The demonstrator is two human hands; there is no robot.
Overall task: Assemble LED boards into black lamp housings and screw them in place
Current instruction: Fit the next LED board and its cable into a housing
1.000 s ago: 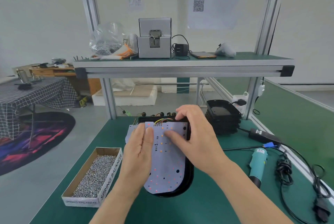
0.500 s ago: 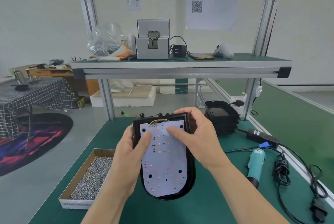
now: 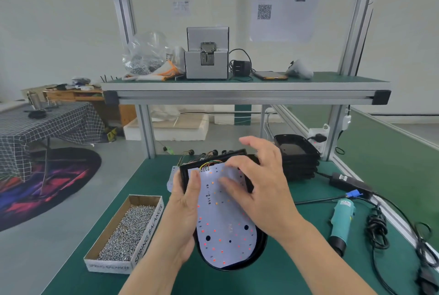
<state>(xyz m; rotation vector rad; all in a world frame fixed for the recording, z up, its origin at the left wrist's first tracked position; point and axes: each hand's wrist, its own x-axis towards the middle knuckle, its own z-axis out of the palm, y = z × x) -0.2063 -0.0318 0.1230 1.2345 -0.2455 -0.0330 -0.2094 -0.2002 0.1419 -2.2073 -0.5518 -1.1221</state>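
Observation:
A white LED board with small red and orange dots lies inside a black lamp housing, tilted up off the green bench. Coloured wires run from the board's top edge. My left hand grips the housing's left side, thumb on the board. My right hand has its fingers spread, with fingertips pressing on the upper part of the board. A stack of black housings stands behind to the right. A teal electric screwdriver lies on the bench at right.
A cardboard box of screws sits at the left of the green bench. More LED boards lie behind the housing. Black cables and a power adapter trail along the right edge. The shelf above holds a screw feeder and a bag.
The board has gone from resting over the housing to sitting inside it. The housing has been raised and tilted towards me. My right hand's fingers have spread over the board's top.

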